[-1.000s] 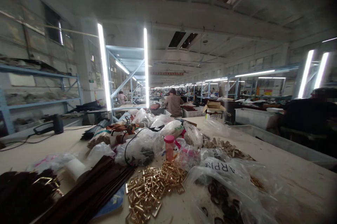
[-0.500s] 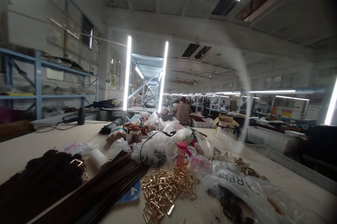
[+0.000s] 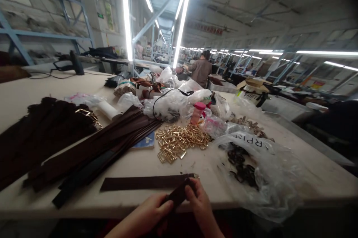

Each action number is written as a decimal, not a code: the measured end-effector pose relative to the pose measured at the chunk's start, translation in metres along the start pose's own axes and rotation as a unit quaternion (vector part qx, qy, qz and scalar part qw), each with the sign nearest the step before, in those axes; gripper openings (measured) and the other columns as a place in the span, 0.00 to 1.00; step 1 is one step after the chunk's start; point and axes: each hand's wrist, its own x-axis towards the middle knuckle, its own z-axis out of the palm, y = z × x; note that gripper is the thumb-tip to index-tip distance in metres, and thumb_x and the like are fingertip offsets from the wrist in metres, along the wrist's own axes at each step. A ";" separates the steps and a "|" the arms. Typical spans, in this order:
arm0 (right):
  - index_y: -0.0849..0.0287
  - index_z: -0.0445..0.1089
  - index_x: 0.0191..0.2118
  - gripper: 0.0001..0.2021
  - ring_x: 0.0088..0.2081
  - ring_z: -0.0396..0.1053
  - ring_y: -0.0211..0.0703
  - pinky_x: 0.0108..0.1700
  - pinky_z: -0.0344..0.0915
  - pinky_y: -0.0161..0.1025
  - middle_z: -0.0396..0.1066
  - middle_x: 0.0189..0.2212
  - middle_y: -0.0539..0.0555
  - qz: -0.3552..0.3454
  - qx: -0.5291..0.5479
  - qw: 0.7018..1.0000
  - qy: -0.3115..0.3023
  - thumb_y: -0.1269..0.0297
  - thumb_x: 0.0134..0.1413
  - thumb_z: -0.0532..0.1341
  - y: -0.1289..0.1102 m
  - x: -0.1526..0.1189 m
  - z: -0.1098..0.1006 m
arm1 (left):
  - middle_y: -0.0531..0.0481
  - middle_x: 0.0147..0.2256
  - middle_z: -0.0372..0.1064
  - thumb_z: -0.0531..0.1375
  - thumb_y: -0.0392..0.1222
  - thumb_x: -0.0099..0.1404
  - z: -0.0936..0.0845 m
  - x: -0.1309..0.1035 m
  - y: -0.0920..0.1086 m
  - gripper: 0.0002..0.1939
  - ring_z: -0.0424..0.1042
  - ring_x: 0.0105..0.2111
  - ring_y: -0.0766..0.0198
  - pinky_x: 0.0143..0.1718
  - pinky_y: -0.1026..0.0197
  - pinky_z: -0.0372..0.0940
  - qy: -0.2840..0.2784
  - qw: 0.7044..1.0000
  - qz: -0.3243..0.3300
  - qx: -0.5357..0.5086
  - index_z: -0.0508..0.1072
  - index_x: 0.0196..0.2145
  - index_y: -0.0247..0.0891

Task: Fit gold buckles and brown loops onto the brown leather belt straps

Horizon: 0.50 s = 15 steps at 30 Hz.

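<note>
At the table's front edge, my left hand [image 3: 156, 208] and my right hand [image 3: 199, 197] are closed on a dark brown strap [image 3: 178, 194]. My right fingers pinch its upper end; my left thumb presses lower down. Just beyond them another dark strap [image 3: 140, 183] lies flat, with something metallic at its right end. Gold rectangular buckles [image 3: 180, 141] form a loose heap farther back. To the left are a stack of long dark straps [image 3: 97, 148] and a second pile of straps [image 3: 47, 130], with gold buckles at its right end.
A clear plastic bag [image 3: 279, 171] with black pieces inside lies at right. Behind the buckles stand a pink-lidded jar [image 3: 198, 113] and crumpled plastic bags [image 3: 167, 105]. A blue flat item [image 3: 145, 141] is partly under the straps. A person [image 3: 201, 70] stands farther back.
The view has tilted downward, so the table contents appear higher in the picture. Both my hands, the held strap and the single flat strap have come into view.
</note>
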 end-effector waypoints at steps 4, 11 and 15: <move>0.61 0.65 0.40 0.19 0.30 0.66 0.44 0.34 0.63 0.39 0.69 0.28 0.54 -0.051 -0.102 0.990 0.078 0.49 0.49 0.55 -0.019 0.063 -0.040 | 0.56 0.18 0.65 0.53 0.52 0.55 -0.008 0.014 0.007 0.15 0.63 0.15 0.70 0.16 0.69 0.56 -0.012 0.997 -0.035 -0.072 0.61 0.31 0.36; 0.60 0.68 0.32 0.12 0.34 0.65 0.45 0.38 0.58 0.39 0.69 0.32 0.56 -0.097 -0.287 0.952 0.043 0.57 0.48 0.56 -0.006 0.164 -0.027 | 0.55 0.20 0.68 0.52 0.42 0.52 -0.018 0.029 0.011 0.09 0.64 0.15 0.71 0.15 0.71 0.55 0.010 0.989 -0.077 -0.126 0.59 0.32 0.38; 0.59 0.66 0.20 0.08 0.28 0.63 0.43 0.33 0.54 0.38 0.66 0.21 0.53 -0.064 -0.316 0.946 0.033 0.61 0.43 0.60 0.000 0.194 -0.008 | 0.56 0.20 0.67 0.52 0.44 0.54 -0.021 0.029 0.014 0.10 0.62 0.13 0.72 0.14 0.72 0.53 0.000 0.989 -0.083 -0.120 0.60 0.35 0.39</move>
